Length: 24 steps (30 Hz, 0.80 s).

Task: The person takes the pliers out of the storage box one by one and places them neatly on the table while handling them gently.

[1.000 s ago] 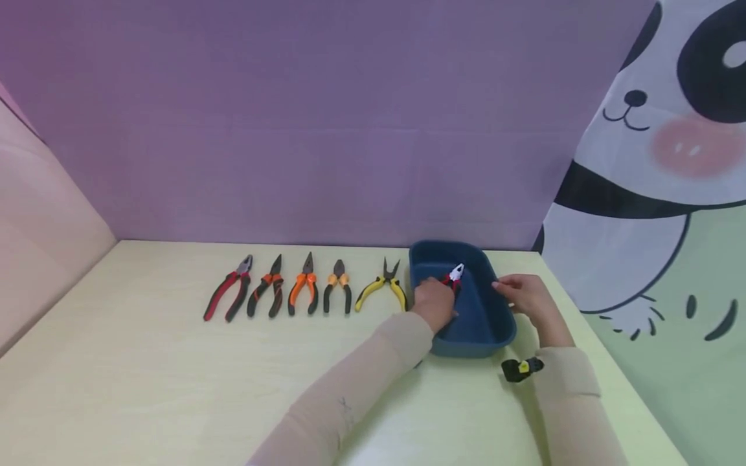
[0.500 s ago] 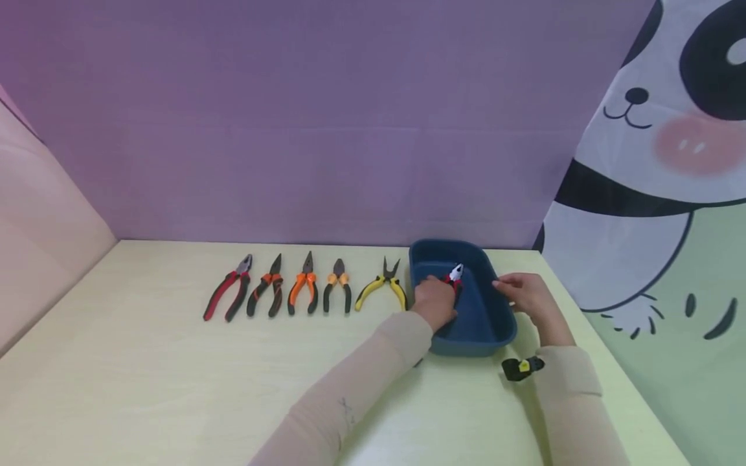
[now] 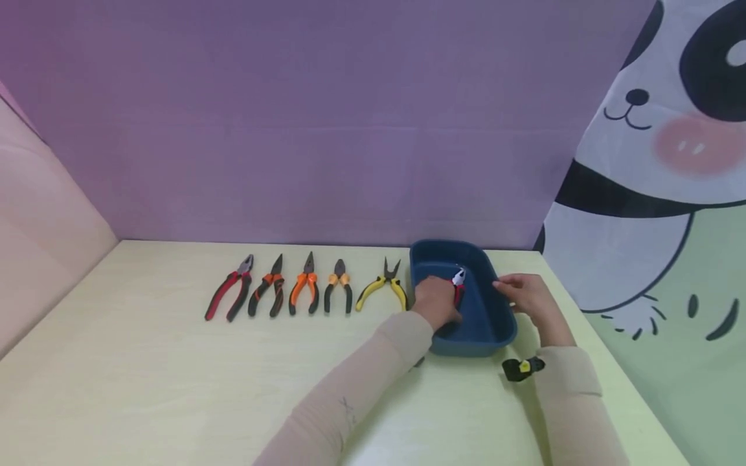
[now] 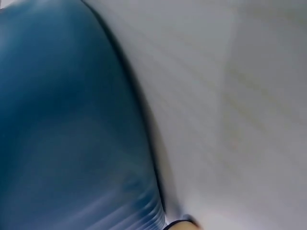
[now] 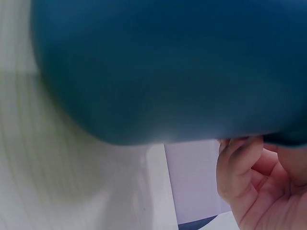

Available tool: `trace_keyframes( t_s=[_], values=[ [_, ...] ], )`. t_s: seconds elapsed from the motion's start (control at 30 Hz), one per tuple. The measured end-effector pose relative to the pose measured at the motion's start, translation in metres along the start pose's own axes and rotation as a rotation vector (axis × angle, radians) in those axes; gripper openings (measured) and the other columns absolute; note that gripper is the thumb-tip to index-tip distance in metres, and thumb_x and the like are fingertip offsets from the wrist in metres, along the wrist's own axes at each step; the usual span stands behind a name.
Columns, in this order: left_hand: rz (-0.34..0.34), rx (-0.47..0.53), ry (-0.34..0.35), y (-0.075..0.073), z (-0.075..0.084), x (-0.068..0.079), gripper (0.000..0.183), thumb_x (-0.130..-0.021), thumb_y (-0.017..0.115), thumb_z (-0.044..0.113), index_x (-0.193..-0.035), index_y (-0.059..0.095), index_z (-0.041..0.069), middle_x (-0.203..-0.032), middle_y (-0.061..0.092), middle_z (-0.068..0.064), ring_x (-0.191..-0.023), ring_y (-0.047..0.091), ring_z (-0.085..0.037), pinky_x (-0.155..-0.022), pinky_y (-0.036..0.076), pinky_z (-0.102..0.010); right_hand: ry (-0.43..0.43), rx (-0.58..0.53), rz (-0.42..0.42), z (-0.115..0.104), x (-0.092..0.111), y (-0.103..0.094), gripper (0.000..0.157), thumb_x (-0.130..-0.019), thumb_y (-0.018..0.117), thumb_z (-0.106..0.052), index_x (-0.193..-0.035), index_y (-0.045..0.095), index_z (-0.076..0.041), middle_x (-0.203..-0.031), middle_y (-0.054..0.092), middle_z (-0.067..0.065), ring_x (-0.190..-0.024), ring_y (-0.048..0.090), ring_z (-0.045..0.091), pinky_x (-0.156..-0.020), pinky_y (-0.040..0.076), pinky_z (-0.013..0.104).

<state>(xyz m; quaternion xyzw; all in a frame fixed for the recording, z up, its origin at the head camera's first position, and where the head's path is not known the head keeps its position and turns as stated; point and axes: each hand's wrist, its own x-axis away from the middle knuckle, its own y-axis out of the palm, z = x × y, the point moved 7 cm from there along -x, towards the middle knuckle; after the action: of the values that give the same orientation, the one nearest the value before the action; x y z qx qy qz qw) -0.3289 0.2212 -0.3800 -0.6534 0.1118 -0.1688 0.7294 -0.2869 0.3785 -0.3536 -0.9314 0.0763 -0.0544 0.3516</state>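
A blue plastic bin (image 3: 474,323) stands on the table at the right. My left hand (image 3: 436,301) reaches over its near left side and grips small pliers (image 3: 459,279) with red handles; their bright metal head shows past the knuckles, while most of the handles are hidden by the hand. At the bin's right rim, my right hand (image 3: 524,294) pinches the edge between thumb and fingers. Up close in the right wrist view, the fingers (image 5: 240,163) are against the bin's wall (image 5: 168,96). The left wrist view mainly has the bin's outer side (image 4: 72,120) beside the tabletop.
Left of the bin several pliers lie in a row: yellow-handled ones (image 3: 398,288), small orange-and-black ones (image 3: 339,288), orange ones (image 3: 305,285), black-and-orange ones (image 3: 269,288) and red-and-black ones (image 3: 230,288). A purple backdrop (image 3: 262,129) rises behind the table.
In the bin, the red-handled pliers' head has shifted slightly right and toward the near side, together with a small turn of my left hand. My right hand stays at the rim.
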Motion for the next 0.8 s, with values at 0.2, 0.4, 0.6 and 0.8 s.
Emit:
trace_keyframes(
  t_s=[0.2,0.4,0.6,0.8],
  values=[
    [0.04,0.005,0.04,-0.0032,0.002,0.0017,0.046,-0.061,0.081,0.057,-0.08,0.065,0.018,-0.093,0.067,0.003,-0.088,0.06,-0.011,-0.069,0.05,-0.027,-0.009,0.012,-0.004,0.0,0.0007,0.0004,0.041,-0.095,0.055,-0.02,-0.118,0.054,0.015,-0.098,0.068,0.017,-0.07,0.059,0.003,-0.062,0.054,0.027],
    [0.031,0.018,0.045,-0.0052,0.0024,0.0029,0.044,-0.062,0.081,0.055,-0.078,0.064,0.018,-0.089,0.066,0.003,-0.085,0.059,-0.012,-0.067,0.05,-0.027,-0.012,0.051,0.003,-0.0019,0.0008,-0.0008,0.041,-0.095,0.055,-0.02,-0.117,0.055,0.014,-0.102,0.067,0.023,-0.071,0.06,0.004,-0.063,0.054,0.028],
    [0.029,0.043,0.035,-0.0067,0.0008,0.0037,0.043,-0.061,0.082,0.053,-0.078,0.064,0.018,-0.088,0.065,0.004,-0.084,0.058,-0.012,-0.066,0.049,-0.026,-0.028,0.057,0.019,-0.0024,0.0001,-0.0007,0.039,-0.094,0.055,-0.019,-0.116,0.057,0.013,-0.098,0.068,0.021,-0.07,0.058,0.004,-0.061,0.053,0.027],
    [0.029,0.065,0.037,-0.0064,0.0002,0.002,0.042,-0.061,0.083,0.051,-0.077,0.063,0.017,-0.087,0.065,0.003,-0.082,0.058,-0.012,-0.065,0.048,-0.026,-0.026,0.059,0.026,-0.0021,-0.0005,-0.0002,0.039,-0.095,0.055,-0.02,-0.116,0.057,0.013,-0.097,0.068,0.02,-0.07,0.058,0.004,-0.06,0.053,0.027]
  ],
)
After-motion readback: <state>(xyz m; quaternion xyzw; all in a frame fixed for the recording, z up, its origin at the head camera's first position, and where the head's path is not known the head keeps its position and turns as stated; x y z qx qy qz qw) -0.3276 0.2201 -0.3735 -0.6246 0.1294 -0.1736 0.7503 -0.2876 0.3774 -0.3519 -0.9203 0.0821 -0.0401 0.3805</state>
